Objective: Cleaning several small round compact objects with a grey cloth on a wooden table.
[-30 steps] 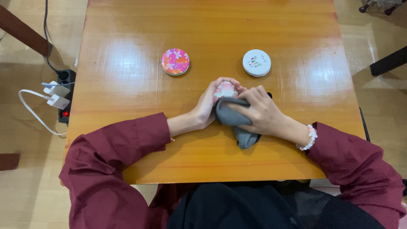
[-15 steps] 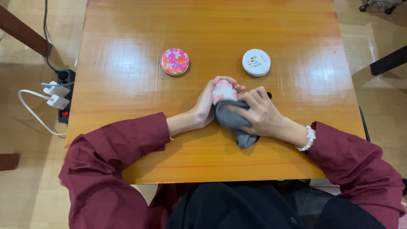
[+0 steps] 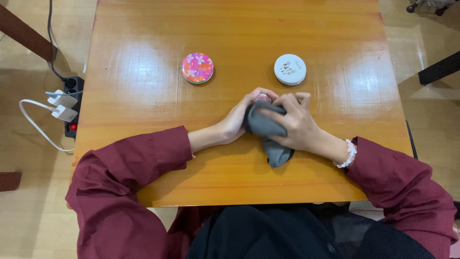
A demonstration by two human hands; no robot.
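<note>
Left hand point(image 3: 235, 122) cups a small pink tin point(image 3: 262, 98), fingers curled round to steady it; right hand point(image 3: 292, 122) presses a grey cloth point(image 3: 266, 129) over it, fingers clamped, mid-bench point(image 3: 143, 96).

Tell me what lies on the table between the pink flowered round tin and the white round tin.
Head view: only bare glossy wooden table between the pink flowered round tin and the white round tin.
</note>
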